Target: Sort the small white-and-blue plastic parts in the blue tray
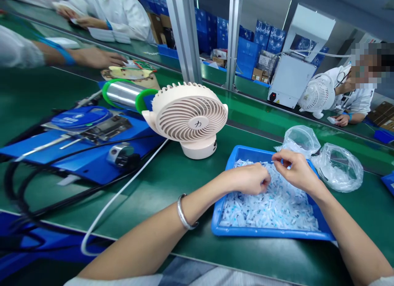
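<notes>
A blue tray (220, 214) holds a heap of small white and light-blue strips (271, 212). Over the left part of the heap is my left hand (253, 179), its fingers curled downward; whatever they hold is hidden behind the hand. To its right, above the tray's far side, my right hand (292, 166) has thumb and forefinger brought together. I cannot make out what, if anything, sits in that pinch. Both hands are a short way apart.
A beige desk fan (192, 117) stands left of the tray. Clear plastic bags (340, 169) lie behind it to the right. Blue equipment with cables (101, 163) fills the left side. A co-worker's arm (76, 58) reaches in there. Metal posts (184, 35) rise behind the fan.
</notes>
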Tool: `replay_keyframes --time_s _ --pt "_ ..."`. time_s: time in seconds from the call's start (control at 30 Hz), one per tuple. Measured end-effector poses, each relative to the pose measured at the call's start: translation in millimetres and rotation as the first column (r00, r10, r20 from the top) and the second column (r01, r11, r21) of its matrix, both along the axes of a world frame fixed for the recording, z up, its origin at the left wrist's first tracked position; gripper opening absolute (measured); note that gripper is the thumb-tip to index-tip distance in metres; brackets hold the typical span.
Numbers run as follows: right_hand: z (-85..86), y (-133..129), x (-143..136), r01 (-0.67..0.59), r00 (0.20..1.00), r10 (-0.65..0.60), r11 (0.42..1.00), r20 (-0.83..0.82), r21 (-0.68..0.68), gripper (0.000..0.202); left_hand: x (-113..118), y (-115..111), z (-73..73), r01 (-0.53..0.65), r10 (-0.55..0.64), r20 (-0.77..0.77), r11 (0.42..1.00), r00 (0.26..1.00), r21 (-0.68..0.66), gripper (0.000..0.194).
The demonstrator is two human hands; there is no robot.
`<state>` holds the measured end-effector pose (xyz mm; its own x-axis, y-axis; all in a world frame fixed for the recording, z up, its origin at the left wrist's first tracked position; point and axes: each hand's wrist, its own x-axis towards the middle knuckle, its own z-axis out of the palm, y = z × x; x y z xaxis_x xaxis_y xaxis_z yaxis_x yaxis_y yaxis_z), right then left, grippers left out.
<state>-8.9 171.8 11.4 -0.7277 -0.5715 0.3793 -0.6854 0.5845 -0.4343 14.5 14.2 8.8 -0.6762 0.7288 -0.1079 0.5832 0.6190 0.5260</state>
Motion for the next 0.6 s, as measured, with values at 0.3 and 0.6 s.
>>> replay_keyframes --time_s 0.3,0.6 --pt "6.8 -1 7 0.098 0.995 -0.1 0.976 0.0 -0.195 0.012 -11 -7 9.6 -0.627 0.264 0.614 0.594 0.744 0.504 0.012" --pt "1.7 -7 14 0.005 0.998 -0.02 0.97 -0.059 -0.242 0.014 -8 -10 10.6 -0.686 0.086 0.745 0.47 0.662 0.555 0.015"
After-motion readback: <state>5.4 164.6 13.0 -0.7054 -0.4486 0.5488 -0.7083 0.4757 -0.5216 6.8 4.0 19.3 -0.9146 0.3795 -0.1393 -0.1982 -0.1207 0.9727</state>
